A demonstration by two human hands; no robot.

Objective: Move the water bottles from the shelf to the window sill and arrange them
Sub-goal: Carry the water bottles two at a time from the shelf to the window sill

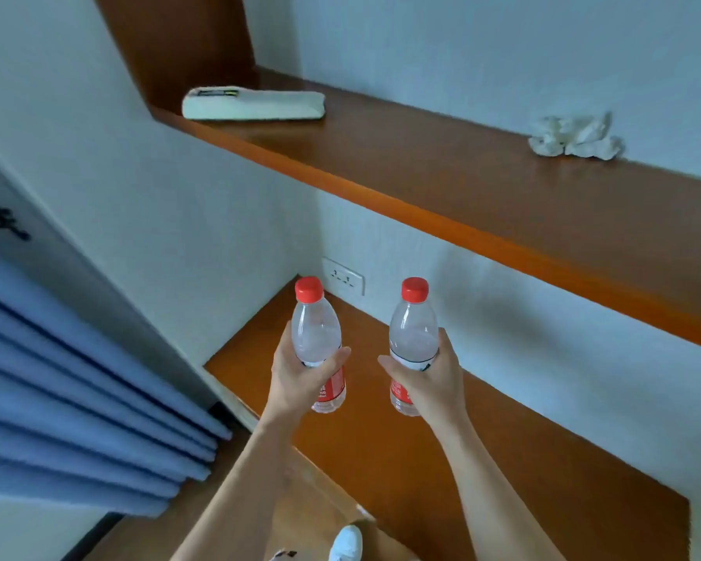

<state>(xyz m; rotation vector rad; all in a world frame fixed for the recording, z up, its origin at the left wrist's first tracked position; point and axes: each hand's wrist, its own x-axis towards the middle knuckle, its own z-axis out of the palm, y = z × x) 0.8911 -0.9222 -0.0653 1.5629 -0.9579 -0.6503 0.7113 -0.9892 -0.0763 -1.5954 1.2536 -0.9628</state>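
Two water bottles (316, 338) (413, 338), upright, one per hand, left hand (296, 378), right hand (434, 382)

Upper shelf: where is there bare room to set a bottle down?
On the upper shelf, the long stretch between the folded white cloth and the crumpled tissue is bare, as is the front edge. The lower shelf is bare too, beneath the two bottles held in the hands. Only the upper shelf's left corner is occupied.
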